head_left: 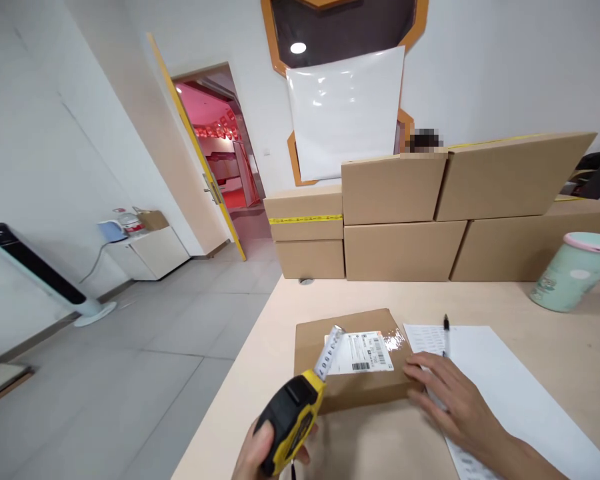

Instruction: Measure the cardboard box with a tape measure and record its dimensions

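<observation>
My left hand (257,457) is closed around a yellow and black tape measure (290,419), whose white blade (330,352) sticks out a short way over a small flat cardboard parcel (320,390). The parcel lies on the table and carries a white shipping label (364,352) under shiny tape. My right hand (453,403) rests open, fingers flat, against the parcel's right edge and on a printed white sheet (500,387). A black pen (446,333) lies on that sheet just beyond my fingers.
Several cardboard boxes (400,220) are stacked along the far side of the pale table (545,333). A mint green cup (573,272) stands at the right. Left of the table are grey floor, a tower fan (35,270), a low cabinet and an open doorway.
</observation>
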`<state>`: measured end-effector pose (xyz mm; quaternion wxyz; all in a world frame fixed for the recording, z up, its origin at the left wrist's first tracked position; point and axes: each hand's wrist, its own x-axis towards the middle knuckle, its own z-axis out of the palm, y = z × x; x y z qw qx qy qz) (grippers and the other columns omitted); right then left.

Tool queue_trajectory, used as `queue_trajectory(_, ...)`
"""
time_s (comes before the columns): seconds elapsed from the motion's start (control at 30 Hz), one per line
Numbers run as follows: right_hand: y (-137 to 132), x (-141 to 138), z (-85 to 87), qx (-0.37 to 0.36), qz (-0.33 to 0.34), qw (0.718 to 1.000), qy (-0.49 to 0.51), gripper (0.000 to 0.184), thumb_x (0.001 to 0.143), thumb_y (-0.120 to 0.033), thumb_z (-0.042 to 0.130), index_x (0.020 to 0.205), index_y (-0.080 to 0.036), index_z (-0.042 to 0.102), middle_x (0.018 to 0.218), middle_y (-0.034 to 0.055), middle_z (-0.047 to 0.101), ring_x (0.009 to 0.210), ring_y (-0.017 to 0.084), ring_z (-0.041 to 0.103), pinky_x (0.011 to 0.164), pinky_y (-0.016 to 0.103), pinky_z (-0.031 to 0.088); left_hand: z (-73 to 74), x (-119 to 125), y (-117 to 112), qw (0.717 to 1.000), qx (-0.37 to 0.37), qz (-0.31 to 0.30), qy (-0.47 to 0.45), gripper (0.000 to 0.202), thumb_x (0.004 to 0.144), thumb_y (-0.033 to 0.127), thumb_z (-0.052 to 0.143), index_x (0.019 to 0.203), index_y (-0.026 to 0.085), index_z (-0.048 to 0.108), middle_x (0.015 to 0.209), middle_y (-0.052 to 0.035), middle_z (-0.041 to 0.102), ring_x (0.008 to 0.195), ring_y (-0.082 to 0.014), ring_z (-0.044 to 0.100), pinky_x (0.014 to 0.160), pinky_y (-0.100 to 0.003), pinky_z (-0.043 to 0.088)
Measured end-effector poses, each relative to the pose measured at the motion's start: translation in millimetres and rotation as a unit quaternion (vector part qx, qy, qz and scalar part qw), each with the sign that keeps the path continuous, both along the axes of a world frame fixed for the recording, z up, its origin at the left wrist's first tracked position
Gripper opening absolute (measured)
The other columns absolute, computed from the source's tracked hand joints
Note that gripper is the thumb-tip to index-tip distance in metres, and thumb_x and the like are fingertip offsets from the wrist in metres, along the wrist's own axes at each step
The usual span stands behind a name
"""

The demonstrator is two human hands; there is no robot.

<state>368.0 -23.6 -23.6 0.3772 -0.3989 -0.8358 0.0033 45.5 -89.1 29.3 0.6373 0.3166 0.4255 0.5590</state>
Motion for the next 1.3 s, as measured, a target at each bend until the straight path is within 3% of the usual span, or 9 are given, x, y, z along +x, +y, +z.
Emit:
queue_trajectory(0.07,-1,-6,21.2,-0.157,-0.038,0.981,0.107,0.022,0.092,-0.034,0.048,0.109,-0.026,0.061,0.11,0.008,0.064,0.102,0.023,0.061,0.082,0.038,0.054,5.7,3,6,0.994,0.043,-0.075,0.06,0.065,0.063,0.062,0.069,0.108,0.015,0.067,0.09,-0.0136,0.067,0.082,-0.0287,0.061,0.054,-0.03,0.049)
queue_trajectory(0.13,0,-15,44.9,-0.322,-0.042,0.922,0.213,0.032,0.094,-0.045,0.041,0.113,-0.027,0.06,0.108,0.0077,0.065,0.099,0.022,0.062,0.083,0.037,0.053,15.8,4,14,0.981,0.069,-0.139,0.117,0.068,0.065,0.062,0.066,0.113,0.014,0.062,0.092,-0.0132,0.064,0.079,-0.0251,0.058,0.053,-0.028,0.047)
queue_trajectory(0.23,4,-32,72.7,-0.464,0.035,0.824,0.323,0.046,0.091,-0.057,0.04,0.118,-0.026,0.059,0.099,0.0061,0.066,0.086,0.019,0.064,0.083,0.036,0.051,30.7,3,27,0.965,0.062,-0.185,0.177,0.06,0.071,0.06,0.061,0.112,0.017,0.059,0.095,-0.0109,0.062,0.077,-0.0207,0.056,0.053,-0.025,0.044)
queue_trajectory(0.4,16,-49,84.8,-0.554,0.075,0.736,0.381,0.039,0.078,-0.056,0.063,0.093,-0.021,0.068,0.072,0.0005,0.06,0.065,0.012,0.056,0.065,0.026,0.048,38.9,3,53,0.96,0.071,-0.196,0.189,0.048,0.077,0.056,0.058,0.104,0.017,0.057,0.085,-0.0073,0.061,0.068,-0.0169,0.056,0.047,-0.022,0.041)
queue_trajectory(0.53,41,-28,80.5,-0.535,0.064,0.687,0.487,0.033,0.073,-0.048,0.072,0.08,-0.016,0.071,0.069,0.0011,0.056,0.058,0.008,0.048,0.052,0.02,0.042,36.5,-11,74,0.96,0.083,-0.193,0.184,0.044,0.081,0.053,0.055,0.102,0.015,0.056,0.079,-0.0078,0.064,0.064,-0.0172,0.059,0.046,-0.022,0.041)
queue_trajectory(0.77,73,18,43.7,-0.495,0.011,0.689,0.529,0.028,0.064,-0.04,0.08,0.073,-0.017,0.068,0.064,-0.0015,0.054,0.054,0.007,0.044,0.049,0.02,0.04,23.8,-69,93,0.958,0.026,-0.108,0.264,0.046,0.079,0.058,0.055,0.096,0.015,0.059,0.079,-0.0065,0.067,0.064,-0.0168,0.061,0.043,-0.02,0.032)
queue_trajectory(0.93,69,6,15.1,-0.495,0.001,0.744,0.449,0.035,0.069,-0.051,0.074,0.071,-0.017,0.063,0.06,-0.0024,0.054,0.052,0.008,0.045,0.051,0.022,0.037,12.9,-86,94,0.959,-0.005,-0.086,0.271,0.051,0.077,0.061,0.057,0.092,0.013,0.06,0.071,-0.0075,0.068,0.059,-0.0168,0.06,0.042,-0.02,0.023)
queue_trajectory(1.1,64,-1,18.2,-0.46,-0.016,0.799,0.386,0.039,0.074,-0.057,0.066,0.075,-0.018,0.062,0.061,-0.0009,0.055,0.055,0.011,0.047,0.056,0.026,0.039,7.3,-95,95,0.96,-0.02,-0.081,0.266,0.051,0.077,0.062,0.057,0.089,0.013,0.061,0.063,-0.005,0.065,0.052,-0.0145,0.054,0.042,-0.021,0.02)
queue_trajectory(1.3,58,-6,21.7,-0.439,-0.051,0.824,0.355,0.042,0.069,-0.062,0.067,0.074,-0.021,0.06,0.063,0.0009,0.058,0.056,0.014,0.048,0.053,0.027,0.04,9.6,-104,96,0.963,-0.008,-0.082,0.258,0.045,0.076,0.058,0.061,0.084,0.013,0.063,0.061,-0.0022,0.063,0.048,-0.0102,0.046,0.042,-0.021,0.021)
